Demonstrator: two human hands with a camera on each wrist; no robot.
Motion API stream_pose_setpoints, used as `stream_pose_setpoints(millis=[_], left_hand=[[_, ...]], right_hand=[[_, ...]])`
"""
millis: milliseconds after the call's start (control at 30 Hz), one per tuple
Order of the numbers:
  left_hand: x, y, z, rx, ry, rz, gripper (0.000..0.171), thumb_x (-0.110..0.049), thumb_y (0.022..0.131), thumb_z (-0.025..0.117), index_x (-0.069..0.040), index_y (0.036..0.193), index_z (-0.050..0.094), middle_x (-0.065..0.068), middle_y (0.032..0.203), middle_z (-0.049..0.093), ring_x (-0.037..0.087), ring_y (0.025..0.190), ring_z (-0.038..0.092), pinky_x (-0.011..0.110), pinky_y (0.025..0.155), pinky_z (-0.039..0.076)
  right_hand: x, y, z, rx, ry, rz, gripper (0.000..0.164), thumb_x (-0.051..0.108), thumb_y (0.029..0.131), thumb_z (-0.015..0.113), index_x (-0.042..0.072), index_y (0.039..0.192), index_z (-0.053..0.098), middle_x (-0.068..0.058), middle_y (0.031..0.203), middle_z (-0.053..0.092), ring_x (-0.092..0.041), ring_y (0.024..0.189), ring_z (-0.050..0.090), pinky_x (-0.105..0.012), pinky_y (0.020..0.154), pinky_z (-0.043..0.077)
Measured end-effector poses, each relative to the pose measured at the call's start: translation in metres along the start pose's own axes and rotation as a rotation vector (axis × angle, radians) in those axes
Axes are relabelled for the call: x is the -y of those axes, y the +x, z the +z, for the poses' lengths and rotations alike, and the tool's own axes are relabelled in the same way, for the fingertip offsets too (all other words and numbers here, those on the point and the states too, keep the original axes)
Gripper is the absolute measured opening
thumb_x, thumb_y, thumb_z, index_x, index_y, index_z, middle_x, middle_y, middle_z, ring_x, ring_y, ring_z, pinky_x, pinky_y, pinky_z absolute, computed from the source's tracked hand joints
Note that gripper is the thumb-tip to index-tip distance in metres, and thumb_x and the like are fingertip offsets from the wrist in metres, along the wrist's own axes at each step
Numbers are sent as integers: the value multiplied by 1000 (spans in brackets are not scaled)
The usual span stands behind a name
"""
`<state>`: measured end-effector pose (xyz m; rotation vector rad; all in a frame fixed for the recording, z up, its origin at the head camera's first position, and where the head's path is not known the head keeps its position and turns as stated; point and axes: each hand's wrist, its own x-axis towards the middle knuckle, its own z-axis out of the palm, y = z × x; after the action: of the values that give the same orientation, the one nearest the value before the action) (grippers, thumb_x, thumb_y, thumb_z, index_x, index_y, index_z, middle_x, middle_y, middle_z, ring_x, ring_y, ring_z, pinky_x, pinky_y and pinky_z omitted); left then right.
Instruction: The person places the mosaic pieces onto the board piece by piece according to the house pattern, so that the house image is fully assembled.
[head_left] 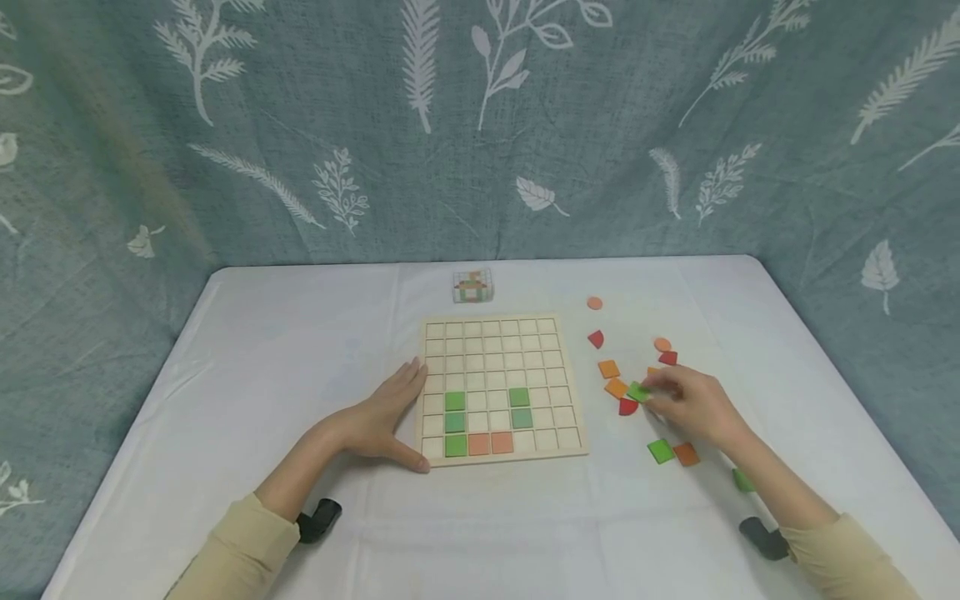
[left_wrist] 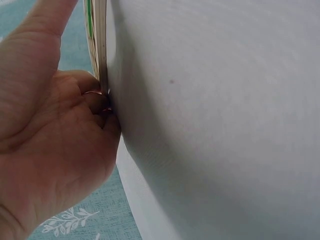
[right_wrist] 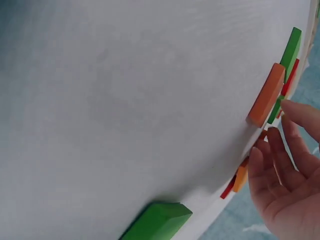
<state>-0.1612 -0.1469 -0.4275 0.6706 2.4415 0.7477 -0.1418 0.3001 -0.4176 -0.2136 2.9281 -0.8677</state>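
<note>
Two hands at work over white tabletop (head_left: 247, 367). Right hand (head_left: 693, 406) among loose tiles to the right of wooden grid board (head_left: 501, 387); fingertips on a green square tile (head_left: 638, 392), small, flat, bright green, tilted a bit, lying just beside an orange square (head_left: 617, 387) and a red quarter-round piece (head_left: 627, 407). Grip: fingers curled onto the tile's edge, pinch-like; can't tell if lifted off the cloth. From right wrist view, fingers (right_wrist: 280, 155) near the tile edges, tiles seen edge-on, thick w/ squared sides.

Left hand (head_left: 382, 414) flat against board's left edge, fingers straight, thumb at lower left corner; released, nothing grasped, just bracing. Left wrist view: palm (left_wrist: 50, 135) pressed to board's edge (left_wrist: 98, 45).

Board: light wood, square cells; five green squares and two orange ones set in lower rows. More tiles scattered right: another green square (head_left: 661, 451), orange one (head_left: 686, 454) touching it, orange rounds, red pieces. Small clear cube (head_left: 472, 285) beyond board's far edge.
</note>
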Motion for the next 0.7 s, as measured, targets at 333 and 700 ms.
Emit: stream_pose_setpoints(millis=[333,700], left_hand=[[-3,-2,-1,-1,0,-8,135,-49,64,88,5,154,3,22,161,-5,37,148,-5,54,118,9],[-2,-1,-1,4,0,-5,135,-49,64,88,5,154,2,22,161,-6,36,148,-6,53,118,9]], right_hand=[[-1,2,3,2,-6,-5,26,11,85,75,3,108,70,-12,106,69,-29,97,61,-48,85,54],[3,5,7,-6,-8,22,22,13,83,77,6,103,70,-9,102,69,-30,96,62,-46,83,55]])
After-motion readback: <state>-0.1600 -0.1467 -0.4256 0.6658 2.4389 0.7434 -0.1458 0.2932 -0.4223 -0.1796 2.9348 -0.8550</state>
